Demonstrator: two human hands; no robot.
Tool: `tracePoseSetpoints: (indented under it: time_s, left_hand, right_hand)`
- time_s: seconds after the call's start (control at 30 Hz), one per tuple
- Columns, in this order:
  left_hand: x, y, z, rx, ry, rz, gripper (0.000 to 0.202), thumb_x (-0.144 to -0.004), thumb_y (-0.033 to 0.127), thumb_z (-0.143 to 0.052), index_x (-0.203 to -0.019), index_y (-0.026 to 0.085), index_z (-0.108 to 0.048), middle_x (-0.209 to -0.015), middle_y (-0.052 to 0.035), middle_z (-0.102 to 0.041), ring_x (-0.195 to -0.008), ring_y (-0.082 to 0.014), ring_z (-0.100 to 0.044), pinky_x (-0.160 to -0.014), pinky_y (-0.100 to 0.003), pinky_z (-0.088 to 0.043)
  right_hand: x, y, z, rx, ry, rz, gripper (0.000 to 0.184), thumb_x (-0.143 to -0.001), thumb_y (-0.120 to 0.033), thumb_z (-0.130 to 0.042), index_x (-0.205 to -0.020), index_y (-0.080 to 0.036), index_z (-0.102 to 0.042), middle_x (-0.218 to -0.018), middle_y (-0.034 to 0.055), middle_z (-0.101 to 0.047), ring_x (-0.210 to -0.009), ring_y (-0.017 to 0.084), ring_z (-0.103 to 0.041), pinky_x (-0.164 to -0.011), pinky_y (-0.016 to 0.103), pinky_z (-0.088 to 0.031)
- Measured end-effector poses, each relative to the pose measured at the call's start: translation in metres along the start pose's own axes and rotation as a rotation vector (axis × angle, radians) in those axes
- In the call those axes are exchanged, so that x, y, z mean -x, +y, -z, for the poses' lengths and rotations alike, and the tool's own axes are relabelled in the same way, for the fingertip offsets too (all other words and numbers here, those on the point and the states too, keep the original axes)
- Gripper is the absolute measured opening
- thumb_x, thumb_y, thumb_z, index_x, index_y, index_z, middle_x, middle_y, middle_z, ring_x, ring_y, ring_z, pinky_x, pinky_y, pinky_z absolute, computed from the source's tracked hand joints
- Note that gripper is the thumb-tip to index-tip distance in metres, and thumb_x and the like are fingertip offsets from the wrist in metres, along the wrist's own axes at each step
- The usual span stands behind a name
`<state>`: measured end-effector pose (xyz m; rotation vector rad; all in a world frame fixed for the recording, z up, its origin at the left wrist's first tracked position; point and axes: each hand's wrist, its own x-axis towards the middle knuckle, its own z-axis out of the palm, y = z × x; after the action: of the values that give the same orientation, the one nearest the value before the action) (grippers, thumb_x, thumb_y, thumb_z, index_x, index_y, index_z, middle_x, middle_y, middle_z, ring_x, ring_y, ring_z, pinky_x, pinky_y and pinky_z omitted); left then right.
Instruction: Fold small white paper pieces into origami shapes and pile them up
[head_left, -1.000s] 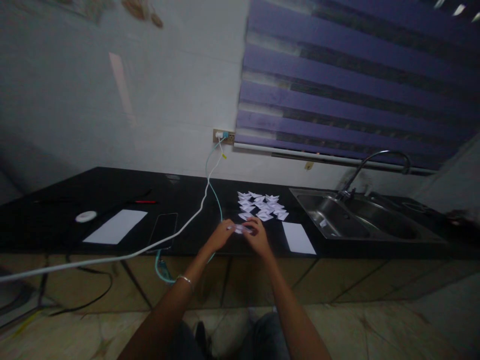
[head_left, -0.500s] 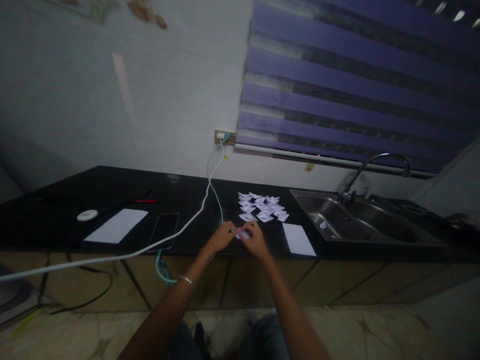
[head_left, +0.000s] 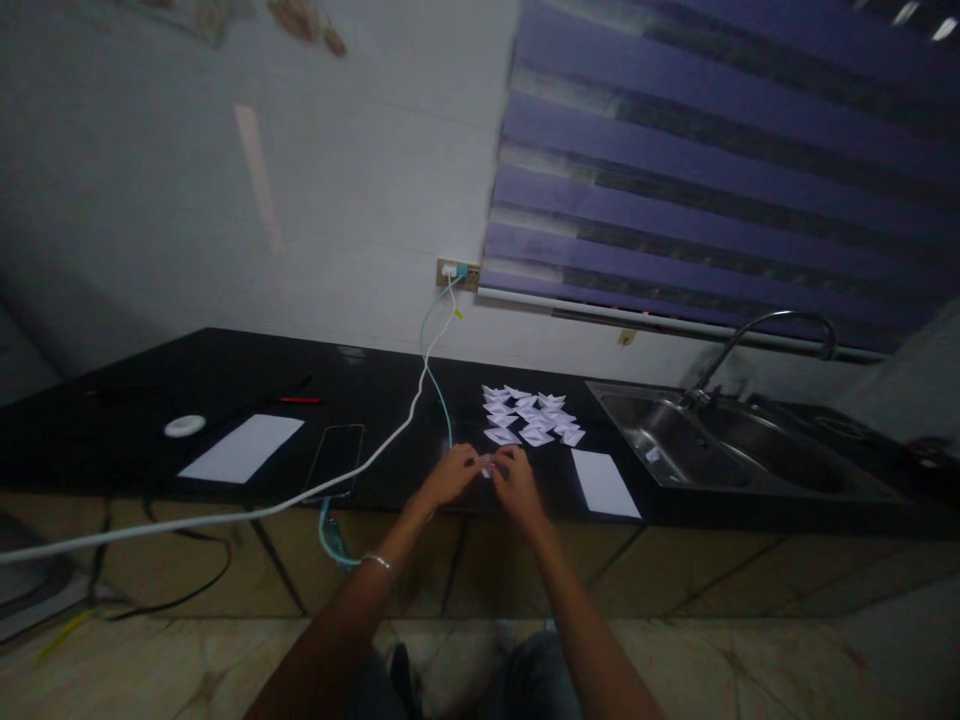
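Drawn closer, left grip (head_left: pixel 451 475) and right grip (head_left: pixel 516 483) pinch paper (head_left: pixel 486 473) near folded boats (head_left: pixel 535 434) and teal cable (head_left: pixel 444 408).

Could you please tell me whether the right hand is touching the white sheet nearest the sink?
Apart: the head view shows a strip of black counter between the right hand and the white sheet.

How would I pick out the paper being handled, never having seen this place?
Find the long black counter below the purple-striped blind. Near its front edge, nearer than the cluster of folded white papers, look between the left hand and right hand. The small white paper there, mostly hidden, is the only one held.
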<state>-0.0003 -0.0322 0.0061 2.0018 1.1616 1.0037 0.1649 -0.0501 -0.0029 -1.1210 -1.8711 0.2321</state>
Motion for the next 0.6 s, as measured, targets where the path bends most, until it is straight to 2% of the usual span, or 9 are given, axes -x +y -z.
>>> tracePoseSetpoints:
  time_s: [0.07, 0.13, 0.23, 0.3, 0.47, 0.6]
  left_hand:
    - [0.0, 0.003, 0.0, 0.024, 0.06, -0.015, 0.037, -0.088, 0.046, -0.039, -0.092, 0.017, -0.061, -0.094, -0.0039, -0.06, -0.091, -0.0163, -0.053, -0.084, -0.027, -0.038]
    - [0.0, 0.005, 0.0, 0.027, 0.081, -0.002, 0.038, -0.089, 0.046, -0.036, -0.094, 0.018, -0.061, -0.094, -0.0033, -0.061, -0.089, -0.0159, -0.054, -0.081, -0.027, -0.039]
    - [0.0, 0.006, 0.0, -0.005, 0.066, 0.051, 0.04, -0.09, 0.047, -0.033, -0.091, 0.017, -0.06, -0.083, -0.0021, -0.062, -0.075, -0.0148, -0.055, -0.07, -0.026, -0.04]
    - [0.002, 0.006, 0.0, -0.07, 0.056, 0.098, 0.037, -0.089, 0.046, -0.036, -0.09, 0.017, -0.059, -0.077, -0.0019, -0.062, -0.069, -0.0145, -0.056, -0.063, -0.025, -0.038]
    - [0.004, 0.003, -0.002, -0.289, 0.036, 0.099, 0.031, -0.09, 0.037, -0.037, -0.079, 0.017, -0.058, -0.081, -0.0056, -0.063, -0.071, -0.0158, -0.057, -0.063, -0.025, -0.037]
    - [0.0, 0.001, 0.006, -0.428, -0.06, 0.098, 0.031, -0.09, 0.034, -0.034, -0.08, 0.018, -0.059, -0.082, -0.007, -0.063, -0.072, -0.0173, -0.058, -0.063, -0.026, -0.038]
  right_hand:
    - [-0.006, 0.002, 0.007, -0.002, 0.029, 0.01, 0.013, -0.082, -0.019, -0.054, -0.087, -0.019, -0.065, -0.097, 0.0079, -0.054, -0.095, 0.022, -0.05, -0.086, 0.037, -0.041]
    - [-0.021, 0.009, 0.014, 0.006, 0.054, 0.025, 0.011, -0.082, -0.021, -0.054, -0.086, -0.019, -0.065, -0.096, 0.0076, -0.054, -0.094, 0.022, -0.05, -0.085, 0.036, -0.041]
    - [-0.06, 0.024, 0.019, 0.031, 0.07, 0.068, 0.011, -0.08, -0.024, -0.057, -0.086, -0.019, -0.065, -0.096, 0.0072, -0.054, -0.095, 0.022, -0.05, -0.087, 0.037, -0.04]
    - [-0.093, 0.035, 0.015, 0.065, 0.029, 0.103, 0.011, -0.08, -0.022, -0.057, -0.086, -0.018, -0.065, -0.095, 0.0069, -0.054, -0.093, 0.021, -0.05, -0.086, 0.035, -0.04]
    - [-0.174, 0.051, -0.018, 0.258, -0.224, 0.196, 0.013, -0.08, -0.018, -0.057, -0.087, -0.014, -0.067, -0.094, 0.0082, -0.057, -0.09, 0.02, -0.05, -0.084, 0.032, -0.038]
    - [-0.217, 0.054, -0.044, 0.447, -0.458, 0.182, 0.016, -0.08, -0.018, -0.057, -0.09, -0.012, -0.068, -0.099, 0.0109, -0.061, -0.094, 0.021, -0.05, -0.085, 0.029, -0.037]
